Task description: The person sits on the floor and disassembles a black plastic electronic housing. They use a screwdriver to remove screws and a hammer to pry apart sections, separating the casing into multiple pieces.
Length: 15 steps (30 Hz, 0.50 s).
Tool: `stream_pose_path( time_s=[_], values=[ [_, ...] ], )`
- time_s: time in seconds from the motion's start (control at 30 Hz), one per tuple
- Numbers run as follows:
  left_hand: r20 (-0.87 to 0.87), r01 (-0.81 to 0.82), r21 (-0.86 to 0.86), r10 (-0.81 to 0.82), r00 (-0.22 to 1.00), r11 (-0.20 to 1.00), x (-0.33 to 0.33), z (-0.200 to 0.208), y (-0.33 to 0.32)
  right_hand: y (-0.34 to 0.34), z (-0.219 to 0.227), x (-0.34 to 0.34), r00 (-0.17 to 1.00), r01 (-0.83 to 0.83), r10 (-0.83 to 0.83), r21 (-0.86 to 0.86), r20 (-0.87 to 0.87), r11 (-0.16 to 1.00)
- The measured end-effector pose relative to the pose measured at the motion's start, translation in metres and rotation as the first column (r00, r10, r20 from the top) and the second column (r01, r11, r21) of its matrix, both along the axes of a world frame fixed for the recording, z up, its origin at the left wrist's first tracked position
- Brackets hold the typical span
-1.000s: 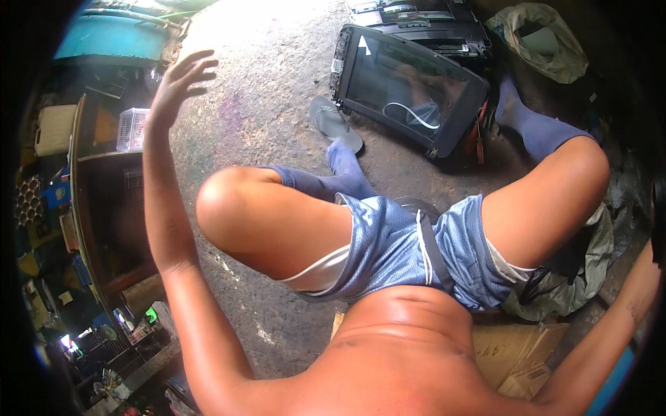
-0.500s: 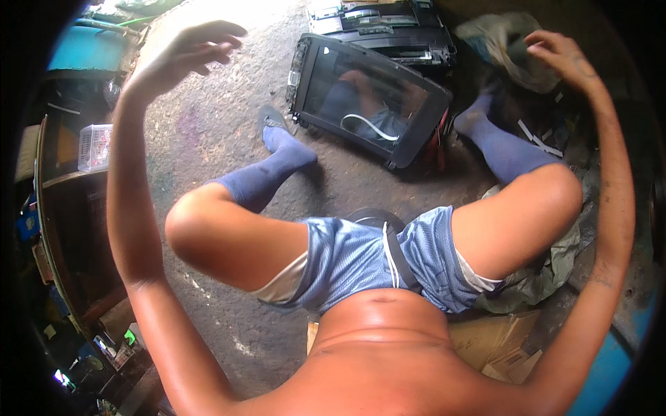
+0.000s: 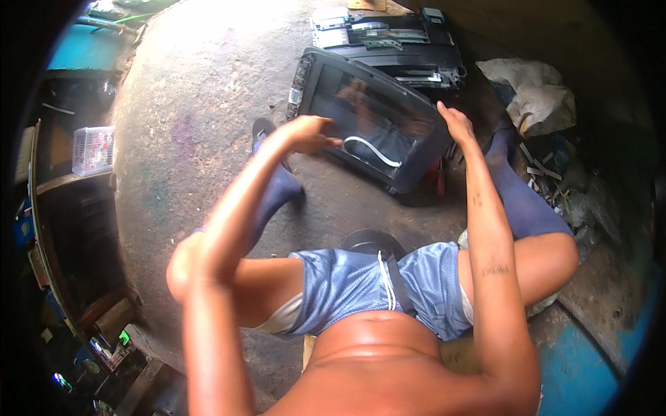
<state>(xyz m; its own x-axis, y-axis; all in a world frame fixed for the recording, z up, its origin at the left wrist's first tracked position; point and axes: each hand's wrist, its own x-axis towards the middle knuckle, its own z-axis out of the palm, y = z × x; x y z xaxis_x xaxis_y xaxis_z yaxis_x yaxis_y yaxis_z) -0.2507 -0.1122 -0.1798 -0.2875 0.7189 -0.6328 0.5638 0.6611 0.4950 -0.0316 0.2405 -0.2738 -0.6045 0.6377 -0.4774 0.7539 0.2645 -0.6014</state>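
Note:
A black flatbed scanner unit (image 3: 411, 165) with a dark glass top lies tilted on the floor between my feet. A curved white ribbon cable (image 3: 373, 149) shows at the near part of its glass. My left hand (image 3: 312, 134) is over the unit's near left edge, fingers loosely bent and apart, with nothing seen in them. At the right edge is my right hand (image 3: 458, 126), its fingers stretched toward the frame's corner; whether they touch it is unclear. Both hands are open.
Behind the scanner unit lies another black printer part (image 3: 388, 45). A pale plastic bag (image 3: 538, 93) and scraps are at the right. Something red-handled (image 3: 441, 179) lies beside the unit. On the left, a white basket (image 3: 93, 150) stands on a wooden cabinet (image 3: 83, 222).
Both hands have come down and inward from raised, wide-apart positions to the scanner unit's two sides. The unit appears slightly lower in the picture.

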Motion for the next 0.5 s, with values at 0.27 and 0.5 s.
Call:
stream_pose_path(
  time_s=[0.27,0.5],
  values=[
    [0.605,-0.993,0.066,0.795,-0.042,-0.102,0.124,-0.002,0.028,-0.168,0.12,0.046,0.956,0.023,0.035,0.193,-0.293,0.981],
    [0.695,-0.941,0.086,0.696,-0.179,-0.328,0.159,0.002,-0.025,-0.129,0.006,0.102,0.973,0.161,-0.199,-0.279,-0.117,0.947]
  ],
)
